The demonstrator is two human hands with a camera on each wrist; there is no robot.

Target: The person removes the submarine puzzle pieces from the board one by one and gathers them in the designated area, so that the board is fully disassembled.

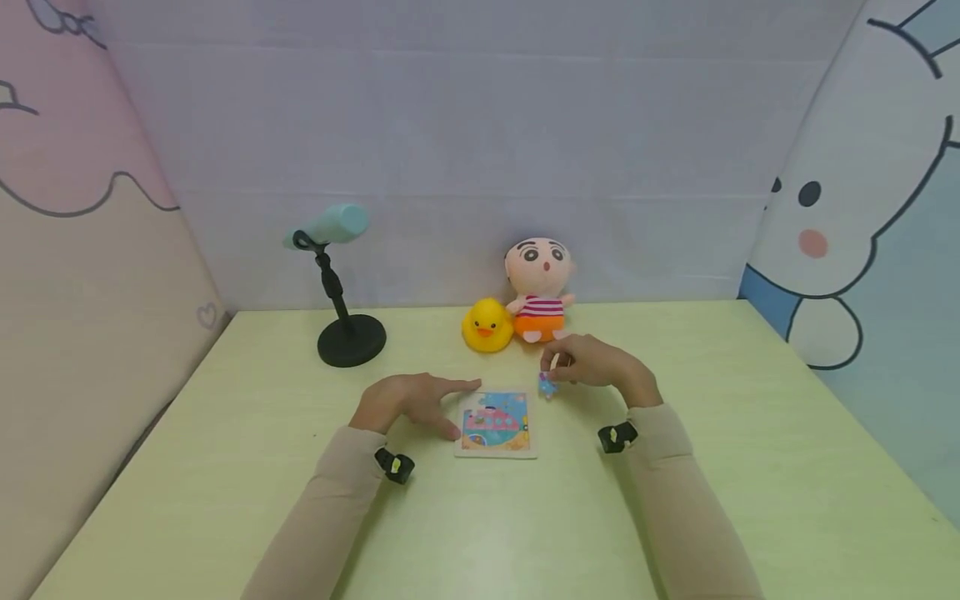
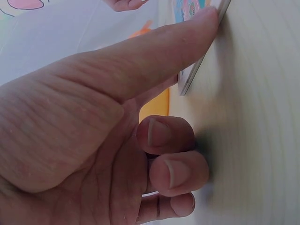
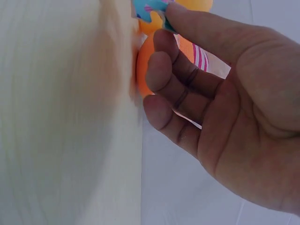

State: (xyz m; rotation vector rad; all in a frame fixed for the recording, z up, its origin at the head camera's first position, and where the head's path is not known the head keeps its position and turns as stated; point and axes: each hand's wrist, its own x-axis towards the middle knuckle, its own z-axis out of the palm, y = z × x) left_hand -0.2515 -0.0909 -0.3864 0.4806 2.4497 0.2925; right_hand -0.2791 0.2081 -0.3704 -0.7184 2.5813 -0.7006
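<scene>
The puzzle tray (image 1: 497, 455) lies flat on the tabletop (image 1: 225, 508), just below the centre of the head view. It is the only container here: set pieces (image 1: 491, 422) fill most of it with a pink shape on blue, while a pale patch at its upper left looks like a vacant slot, though it is too small to be sure. The left hand (image 1: 417, 400) has thumb and forefinger spread wide apart — the thumb touches the tray's left edge, and the other fingers curl loosely around nothing. The right hand (image 1: 595, 362) pinches a loose piece (image 1: 547, 387) between thumb and fingertips, just beyond the tray's upper right corner; whether it touches the tabletop, I cannot tell. Fitting pieces seems to be the step in hand — the next move would call for turning this one to match the slot, with the tray kept steady.
</scene>
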